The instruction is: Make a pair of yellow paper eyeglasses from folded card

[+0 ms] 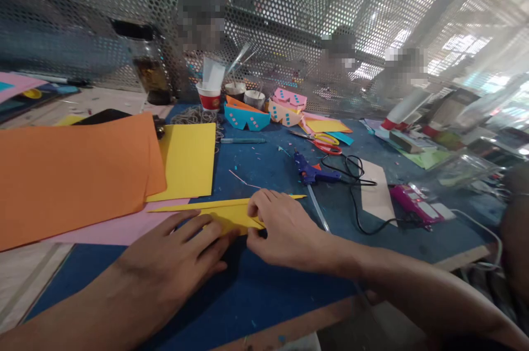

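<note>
A long, narrow folded piece of yellow paper [225, 209] lies on the blue table mat [264, 285], pointing left and right. My left hand [177, 254] rests flat on its near edge with the fingers spread. My right hand [281, 230] pinches the paper's right part between thumb and bent fingers. Both forearms reach in from the bottom of the view.
Orange [70, 174], yellow [188, 158] and pink [124, 227] sheets lie at the left. A blue glue gun [312, 172] with black cord, scissors [324, 141], a pink device [413, 205], paper crafts [248, 117] and cups [210, 97] stand behind, before a perforated metal screen [289, 20].
</note>
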The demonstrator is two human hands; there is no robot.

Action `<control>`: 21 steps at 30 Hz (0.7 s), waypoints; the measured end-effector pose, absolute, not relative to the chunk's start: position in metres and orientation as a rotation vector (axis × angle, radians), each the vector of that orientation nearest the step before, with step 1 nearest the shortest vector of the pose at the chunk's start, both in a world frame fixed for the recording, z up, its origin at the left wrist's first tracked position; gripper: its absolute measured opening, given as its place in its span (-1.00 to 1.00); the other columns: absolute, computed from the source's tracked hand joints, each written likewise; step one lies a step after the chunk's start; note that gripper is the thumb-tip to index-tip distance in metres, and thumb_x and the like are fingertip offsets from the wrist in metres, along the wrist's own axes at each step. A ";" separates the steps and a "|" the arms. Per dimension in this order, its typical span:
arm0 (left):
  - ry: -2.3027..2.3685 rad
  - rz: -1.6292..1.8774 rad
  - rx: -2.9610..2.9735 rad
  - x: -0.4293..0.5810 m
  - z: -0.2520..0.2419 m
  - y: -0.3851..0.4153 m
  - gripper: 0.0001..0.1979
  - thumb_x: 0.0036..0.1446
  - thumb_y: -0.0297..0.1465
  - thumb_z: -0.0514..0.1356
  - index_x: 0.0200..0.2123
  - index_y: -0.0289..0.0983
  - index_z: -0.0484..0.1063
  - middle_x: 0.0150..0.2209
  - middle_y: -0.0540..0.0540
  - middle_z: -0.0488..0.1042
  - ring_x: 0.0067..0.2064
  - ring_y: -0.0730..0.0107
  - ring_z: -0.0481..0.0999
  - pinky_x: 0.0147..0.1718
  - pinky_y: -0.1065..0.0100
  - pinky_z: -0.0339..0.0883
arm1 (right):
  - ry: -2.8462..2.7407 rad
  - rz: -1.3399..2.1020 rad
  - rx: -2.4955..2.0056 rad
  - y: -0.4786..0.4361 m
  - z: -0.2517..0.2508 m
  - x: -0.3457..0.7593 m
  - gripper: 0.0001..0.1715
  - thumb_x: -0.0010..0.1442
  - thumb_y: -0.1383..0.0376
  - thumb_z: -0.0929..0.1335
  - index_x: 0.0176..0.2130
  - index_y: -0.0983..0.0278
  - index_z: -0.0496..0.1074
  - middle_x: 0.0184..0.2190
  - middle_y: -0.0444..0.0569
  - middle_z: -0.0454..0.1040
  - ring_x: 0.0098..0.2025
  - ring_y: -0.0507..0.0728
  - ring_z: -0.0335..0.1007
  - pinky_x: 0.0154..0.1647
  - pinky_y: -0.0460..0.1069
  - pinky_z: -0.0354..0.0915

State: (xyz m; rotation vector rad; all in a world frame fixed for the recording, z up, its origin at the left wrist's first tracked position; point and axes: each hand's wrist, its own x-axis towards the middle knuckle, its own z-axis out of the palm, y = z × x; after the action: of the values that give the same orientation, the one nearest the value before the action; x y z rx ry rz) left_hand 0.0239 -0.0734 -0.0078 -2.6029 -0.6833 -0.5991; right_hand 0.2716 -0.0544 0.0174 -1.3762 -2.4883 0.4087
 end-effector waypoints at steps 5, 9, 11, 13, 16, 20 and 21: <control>-0.675 -0.564 -2.659 0.023 -0.001 -0.071 -0.57 0.61 -0.35 -0.03 -0.01 -0.21 0.68 -0.16 -0.12 0.71 -0.13 0.09 0.65 -0.03 0.09 0.46 | -2.491 0.509 -1.332 -0.053 0.021 0.277 -0.75 0.14 0.39 0.33 -0.13 0.23 0.33 -0.15 -0.02 0.52 -0.14 0.18 0.41 -0.11 0.08 0.21; -0.666 -0.555 -2.635 0.018 0.002 -0.071 -0.49 0.62 -0.32 -0.09 -0.07 -0.20 0.71 -0.19 -0.13 0.73 -0.16 0.11 0.68 -0.07 0.09 0.52 | -2.483 0.593 -1.320 -0.053 0.026 0.282 -0.71 0.12 0.45 0.33 -0.12 0.23 0.33 -0.15 -0.02 0.53 -0.15 0.16 0.42 -0.14 0.04 0.21; -0.667 -0.498 -2.623 0.016 0.003 -0.071 -0.47 0.63 -0.31 -0.10 -0.04 -0.17 0.71 -0.16 -0.12 0.74 -0.16 0.13 0.70 -0.09 0.12 0.56 | -2.482 0.620 -1.289 -0.052 0.027 0.284 -0.71 0.12 0.47 0.33 -0.13 0.23 0.32 -0.16 -0.02 0.52 -0.16 0.15 0.43 -0.15 0.03 0.22; -0.670 -0.474 -2.612 0.016 0.004 -0.071 -0.45 0.63 -0.31 -0.12 -0.04 -0.16 0.72 -0.16 -0.11 0.75 -0.18 0.16 0.71 -0.13 0.15 0.58 | -2.482 0.653 -1.246 -0.051 0.027 0.287 -0.72 0.13 0.49 0.32 -0.14 0.23 0.32 -0.17 -0.03 0.51 -0.17 0.13 0.42 -0.14 0.02 0.24; -0.664 -0.511 -2.602 0.016 0.005 -0.071 -0.36 0.63 -0.34 -0.18 -0.13 -0.17 0.74 -0.21 -0.13 0.75 -0.24 0.18 0.71 -0.22 0.19 0.60 | -2.484 0.680 -1.199 -0.049 0.027 0.290 -0.72 0.14 0.50 0.32 -0.14 0.23 0.31 -0.18 -0.03 0.50 -0.18 0.12 0.42 -0.13 0.01 0.25; -0.632 -0.578 -2.568 0.013 0.004 -0.071 -0.35 0.62 -0.35 -0.18 -0.19 -0.17 0.74 -0.23 -0.13 0.74 -0.27 0.22 0.71 -0.25 0.24 0.62 | -2.492 0.707 -1.184 -0.048 0.028 0.291 -0.71 0.14 0.52 0.32 -0.14 0.24 0.32 -0.18 -0.03 0.50 -0.18 0.13 0.42 -0.15 0.00 0.25; -0.625 -0.593 -2.557 0.011 0.004 -0.071 -0.36 0.62 -0.35 -0.18 -0.18 -0.16 0.74 -0.22 -0.12 0.74 -0.26 0.22 0.71 -0.23 0.25 0.63 | -2.492 0.715 -1.187 -0.047 0.029 0.291 -0.71 0.13 0.52 0.32 -0.15 0.24 0.32 -0.18 -0.03 0.50 -0.18 0.13 0.42 -0.15 0.00 0.25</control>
State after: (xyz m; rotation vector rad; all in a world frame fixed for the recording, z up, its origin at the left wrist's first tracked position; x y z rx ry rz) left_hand 0.0112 -0.0710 0.0036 -2.5569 -0.6252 -0.5932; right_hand 0.2914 -0.0474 0.0286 -1.1873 -2.4920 0.7147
